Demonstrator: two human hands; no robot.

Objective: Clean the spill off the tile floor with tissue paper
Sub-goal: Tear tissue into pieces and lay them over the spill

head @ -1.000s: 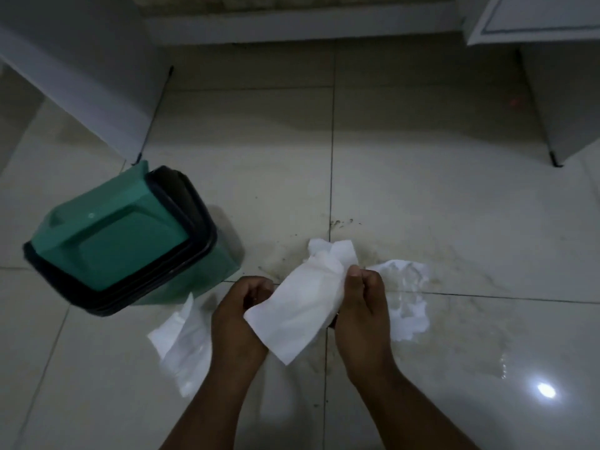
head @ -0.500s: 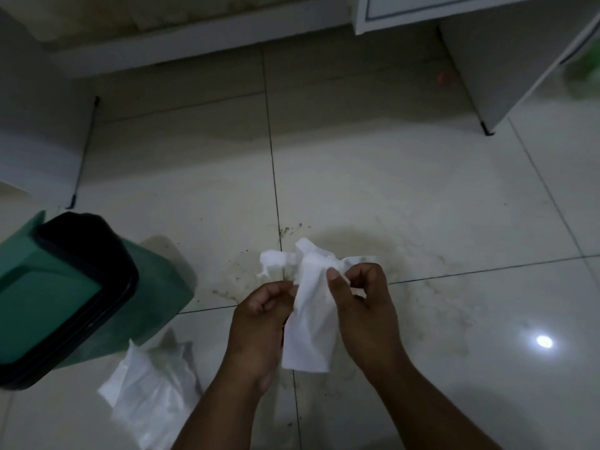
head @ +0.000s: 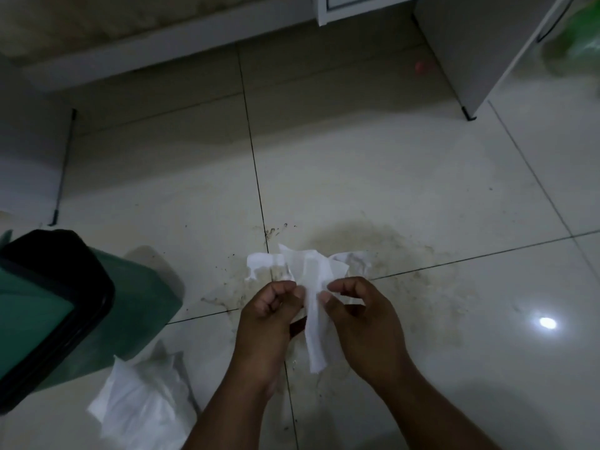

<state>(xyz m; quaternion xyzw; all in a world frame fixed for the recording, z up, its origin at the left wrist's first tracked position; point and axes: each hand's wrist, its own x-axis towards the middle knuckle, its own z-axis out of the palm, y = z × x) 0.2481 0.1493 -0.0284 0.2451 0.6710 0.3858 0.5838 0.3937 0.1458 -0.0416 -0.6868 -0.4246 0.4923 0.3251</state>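
Observation:
Between my two hands hangs a white tissue sheet (head: pixel 316 323), folded into a narrow strip above the floor. My left hand (head: pixel 268 323) pinches its left edge and my right hand (head: pixel 360 323) pinches its right edge with the thumb on top. Under and beyond the hands a brownish spill (head: pixel 399 254) spreads over the glossy tile floor (head: pixel 357 164), with dark specks near the grout line. Torn wet tissue pieces (head: pixel 263 263) lie on the spill just past my fingers.
A green bin with a black rim (head: pixel 65 306) stands at the left. A crumpled tissue pile (head: pixel 143 407) lies in front of it. White cabinet panels (head: pixel 470 53) and a low plinth (head: pixel 136 47) border the far side. Something green (head: pixel 581 40) is at the top right.
The view has swung right, so the bin sits further left. My hands have drawn together and the tissue went from a broad sheet to a narrow folded strip.

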